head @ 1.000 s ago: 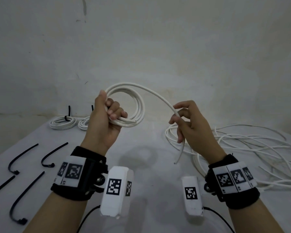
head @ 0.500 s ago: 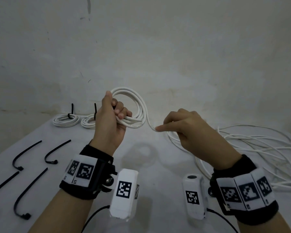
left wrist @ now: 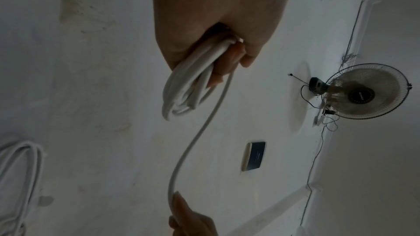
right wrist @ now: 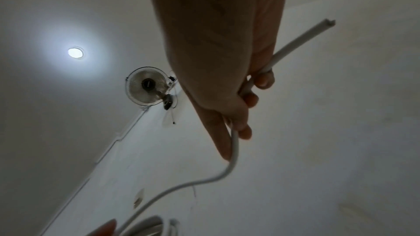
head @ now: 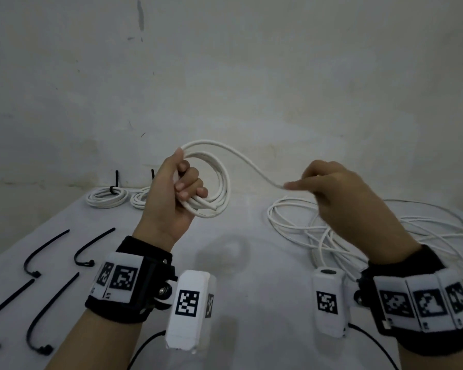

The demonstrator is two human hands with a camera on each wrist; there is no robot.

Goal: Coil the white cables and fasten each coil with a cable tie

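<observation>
white cable coil (head: 214, 182) in left hand (head: 171, 198), right hand (head: 340, 193) pinching its tail.

No words, brands or numbers can be read anywhere. The only signs are black-and-white square code markers on the wristbands (head: 119, 280) and on the white camera housings (head: 188, 303). Small print on the dark wall plate (left wrist: 254, 156) is too blurred to read.

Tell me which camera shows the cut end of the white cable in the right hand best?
The right wrist view: the cut end of the white cable juts clear past the right hand, its tip plain against the wall. In the head view the hand hides that end. The left wrist view shows only fingertips pinching the cable.
</observation>
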